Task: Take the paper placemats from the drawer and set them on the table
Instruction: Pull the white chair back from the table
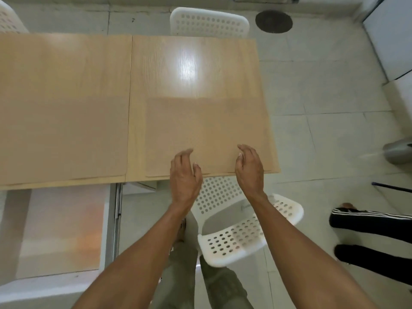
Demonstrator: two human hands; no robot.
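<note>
- Wooden table (pixel 194 63) is covered near-right by a placemat (pixel 200 130); another placemat (pixel 62 139) is cut off left.
- Left hand (pixel 185 175) and right hand (pixel 250 170) are held loosely apart over the near edge, gripping nothing.
- Open drawer (pixel 55 230) is partly hidden under the table; a white chair (pixel 234 230) stands near.

We count two paper placemats on the table (pixel 196 63): one placemat (pixel 200 130) just ahead of our fingertips, a second placemat (pixel 62 137) well to their left. More paper (pixel 60 228) lies in the one open drawer (pixel 44 286). Three white chairs: one (pixel 240 233) beneath our wrists, two (pixel 209 23) (pixel 10 18) beyond the fingertips.
</note>
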